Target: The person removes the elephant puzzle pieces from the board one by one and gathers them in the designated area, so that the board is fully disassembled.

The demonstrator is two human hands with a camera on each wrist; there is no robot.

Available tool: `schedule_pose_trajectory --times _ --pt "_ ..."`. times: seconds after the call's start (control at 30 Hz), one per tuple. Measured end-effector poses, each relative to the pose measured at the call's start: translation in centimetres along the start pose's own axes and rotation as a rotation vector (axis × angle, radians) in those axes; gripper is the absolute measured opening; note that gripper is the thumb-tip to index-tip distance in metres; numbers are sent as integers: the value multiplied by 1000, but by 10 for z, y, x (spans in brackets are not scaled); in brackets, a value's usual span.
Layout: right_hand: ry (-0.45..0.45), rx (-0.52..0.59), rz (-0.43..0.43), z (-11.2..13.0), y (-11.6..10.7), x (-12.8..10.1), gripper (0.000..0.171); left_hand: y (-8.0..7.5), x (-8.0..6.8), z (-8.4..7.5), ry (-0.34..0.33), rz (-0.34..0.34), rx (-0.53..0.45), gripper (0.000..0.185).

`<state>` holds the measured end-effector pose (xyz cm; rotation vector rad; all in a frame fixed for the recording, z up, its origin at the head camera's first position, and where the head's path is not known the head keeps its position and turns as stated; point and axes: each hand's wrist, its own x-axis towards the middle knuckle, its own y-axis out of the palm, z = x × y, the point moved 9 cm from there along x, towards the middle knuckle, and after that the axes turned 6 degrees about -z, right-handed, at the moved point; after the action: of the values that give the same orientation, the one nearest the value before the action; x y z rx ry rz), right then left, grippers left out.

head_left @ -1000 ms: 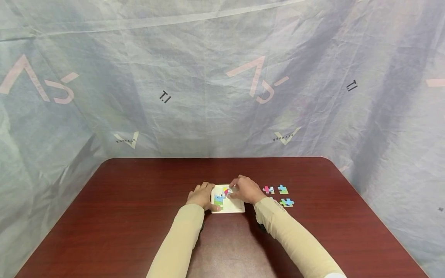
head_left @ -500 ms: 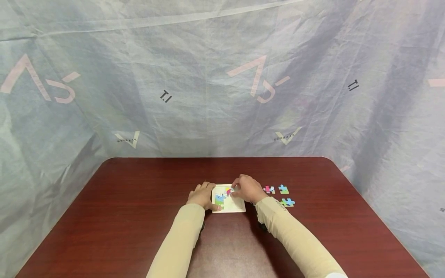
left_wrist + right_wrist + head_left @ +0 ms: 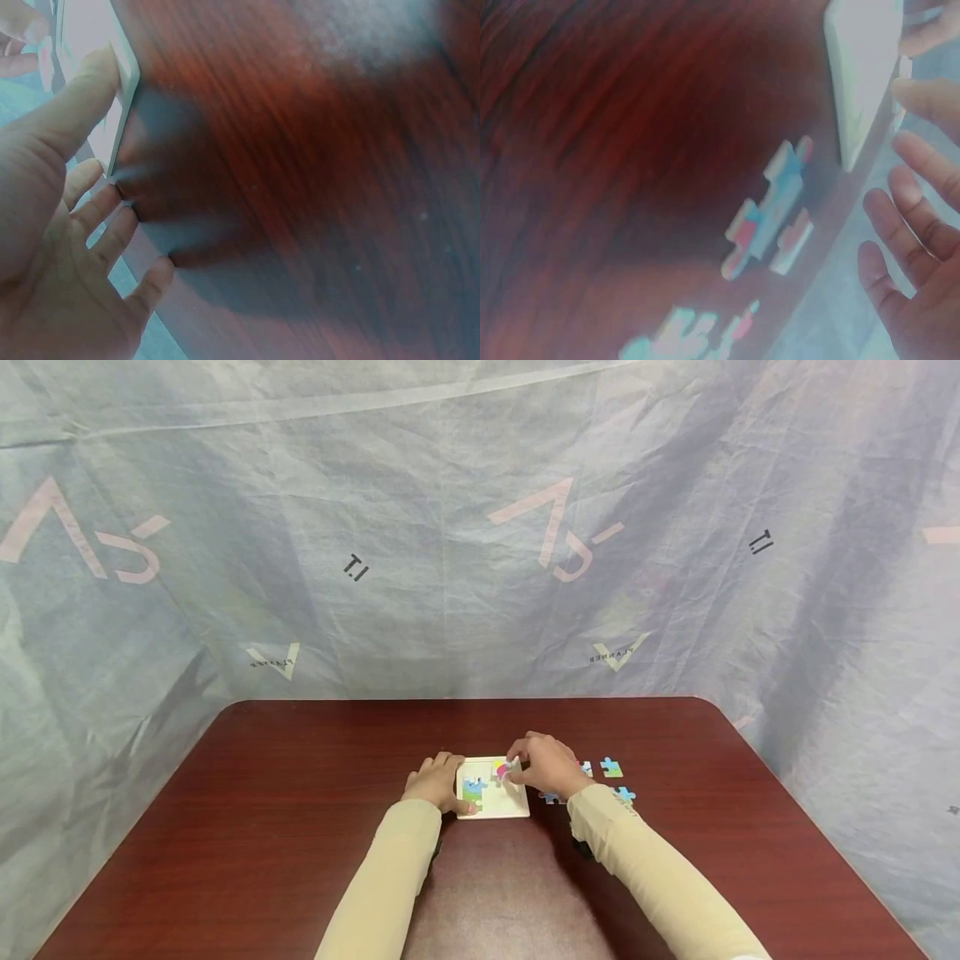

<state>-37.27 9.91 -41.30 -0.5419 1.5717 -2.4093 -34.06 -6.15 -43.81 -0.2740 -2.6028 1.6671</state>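
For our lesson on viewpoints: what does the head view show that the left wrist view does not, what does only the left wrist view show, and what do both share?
Only the head view shows the colored pieces already in the tray, the loose pieces to its right, both sleeves and the backdrop. Only the left wrist view shows the left hand's palm, with its thumb pressed on the tray's edge. Both show the left hand at the tray, part of the right hand, and the table.
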Motion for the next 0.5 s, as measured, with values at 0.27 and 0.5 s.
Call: schedule_pose_trajectory --times 0.27,0.5 --pt "-42 -21 33 -4 -14 -8 22 -2 -4 -2 2 13 -8 85" --pt "-87 -5 20 -6 -27 -20 21 -2 -3 -3 5 0 3 86"
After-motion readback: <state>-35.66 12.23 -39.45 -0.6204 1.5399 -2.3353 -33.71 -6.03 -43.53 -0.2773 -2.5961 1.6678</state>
